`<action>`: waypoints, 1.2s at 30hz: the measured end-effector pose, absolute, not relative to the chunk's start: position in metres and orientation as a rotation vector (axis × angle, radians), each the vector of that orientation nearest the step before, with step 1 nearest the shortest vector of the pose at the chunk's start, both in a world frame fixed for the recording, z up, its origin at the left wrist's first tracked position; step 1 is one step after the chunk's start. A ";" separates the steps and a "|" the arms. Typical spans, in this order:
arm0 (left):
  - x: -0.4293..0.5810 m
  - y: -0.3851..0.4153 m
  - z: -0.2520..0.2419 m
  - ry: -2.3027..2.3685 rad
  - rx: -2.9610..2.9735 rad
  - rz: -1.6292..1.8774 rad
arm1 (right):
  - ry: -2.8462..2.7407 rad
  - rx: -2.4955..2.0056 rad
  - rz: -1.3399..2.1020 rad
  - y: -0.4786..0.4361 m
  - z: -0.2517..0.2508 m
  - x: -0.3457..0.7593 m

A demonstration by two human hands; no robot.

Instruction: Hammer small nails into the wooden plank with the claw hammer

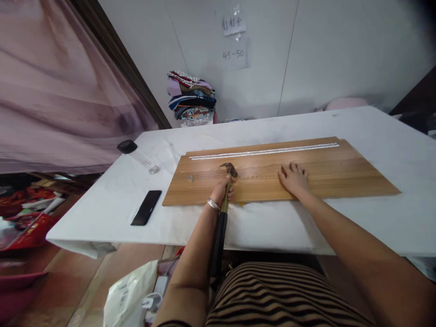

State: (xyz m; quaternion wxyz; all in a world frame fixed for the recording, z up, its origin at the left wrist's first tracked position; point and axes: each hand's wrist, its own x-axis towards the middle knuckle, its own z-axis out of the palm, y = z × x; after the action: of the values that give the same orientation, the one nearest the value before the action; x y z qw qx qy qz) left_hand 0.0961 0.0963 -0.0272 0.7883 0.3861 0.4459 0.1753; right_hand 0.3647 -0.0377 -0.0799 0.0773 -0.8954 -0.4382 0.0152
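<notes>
My left hand (223, 190) is wrapped round a claw hammer (224, 206), gripping it high on the handle close to the head. The hammer's black grip points back toward my body, and its head lies over the wooden board (334, 175). Flat on that board rests my right hand (294, 178), fingers spread, at the right end of a row of small dark dots, nails or holes (257, 176). Left of the hammer is a little pile of nails (190, 178). Two thin white measuring strips (265, 151) run along the board's far side.
A black phone (146, 208) and a clear bottle with a black cap (139, 157) lie on the white-covered table (102, 204), left of the board. Folded clothes (192, 97) are stacked behind the table. A pink curtain (68, 68) hangs at left; a white bag (129, 293) stands below.
</notes>
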 end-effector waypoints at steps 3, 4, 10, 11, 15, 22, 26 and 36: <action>0.096 0.096 -0.026 0.959 0.824 0.368 | -1.316 -2.677 0.021 -0.037 -0.083 0.366; 0.096 0.096 -0.026 0.955 0.823 0.371 | -1.316 -2.674 0.010 -0.037 -0.084 0.366; 0.096 0.098 -0.028 0.970 0.833 0.379 | -1.324 -2.669 0.000 -0.038 -0.087 0.368; 0.096 0.097 -0.028 0.972 0.833 0.375 | -1.324 -2.667 0.001 -0.038 -0.087 0.368; 0.096 0.096 -0.028 0.961 0.832 0.367 | -1.319 -2.669 0.003 -0.038 -0.086 0.368; 0.096 0.095 -0.026 0.966 0.817 0.375 | -1.317 -2.673 0.008 -0.037 -0.085 0.367; 0.095 0.096 -0.027 0.957 0.825 0.365 | -1.314 -2.671 0.013 -0.038 -0.085 0.367; 0.096 0.095 -0.026 0.955 0.816 0.369 | -1.314 -2.672 0.016 -0.037 -0.087 0.368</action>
State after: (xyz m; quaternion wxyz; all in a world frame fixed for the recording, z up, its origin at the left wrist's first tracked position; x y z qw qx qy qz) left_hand 0.0960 0.0946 -0.0262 0.7934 0.3794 0.4439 0.1716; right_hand 0.3684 -0.0372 -0.0865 0.0818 -0.8943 -0.4399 0.0053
